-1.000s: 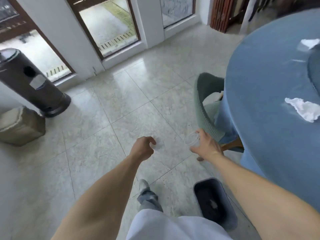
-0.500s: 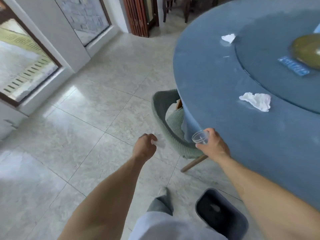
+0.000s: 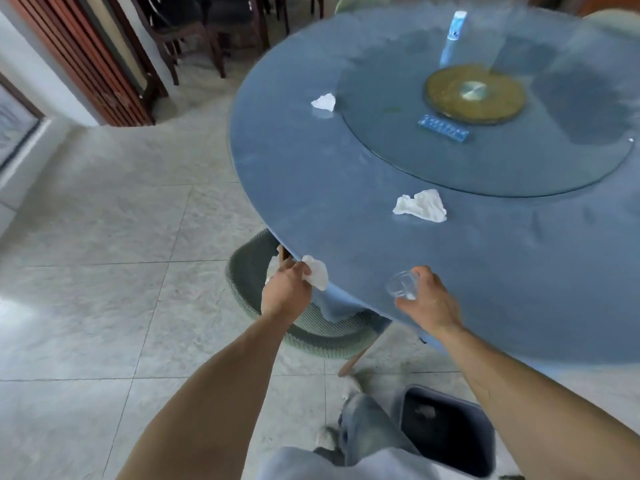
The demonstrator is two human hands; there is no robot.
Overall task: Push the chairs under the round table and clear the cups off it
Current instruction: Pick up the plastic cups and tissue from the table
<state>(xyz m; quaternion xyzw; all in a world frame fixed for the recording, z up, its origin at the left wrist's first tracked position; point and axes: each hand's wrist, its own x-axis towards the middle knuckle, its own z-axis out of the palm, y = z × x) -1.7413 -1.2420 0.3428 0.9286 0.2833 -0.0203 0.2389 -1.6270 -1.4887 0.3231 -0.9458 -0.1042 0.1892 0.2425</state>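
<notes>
A round table (image 3: pixel 346 174) with a blue cloth fills the upper right. My right hand (image 3: pixel 427 299) grips a clear plastic cup (image 3: pixel 401 284) just above the table's near edge. My left hand (image 3: pixel 285 289) holds a crumpled white tissue (image 3: pixel 317 273) at the table's rim. A grey-green woven chair (image 3: pixel 311 323) stands under the table edge, between my two hands, its seat mostly hidden by the cloth.
Two crumpled tissues (image 3: pixel 420 206) (image 3: pixel 324 102) lie on the cloth. A glass turntable (image 3: pixel 485 133) carries a blue bottle (image 3: pixel 453 36) and a blue packet (image 3: pixel 443 128). A dark bin (image 3: pixel 446 431) stands by my feet. Dark wooden chairs (image 3: pixel 194 39) stand at the back.
My view has swung right toward the table. Both hands rose to the table edge, the right one still with the cup. The tissue in my left hand now shows plainly.
</notes>
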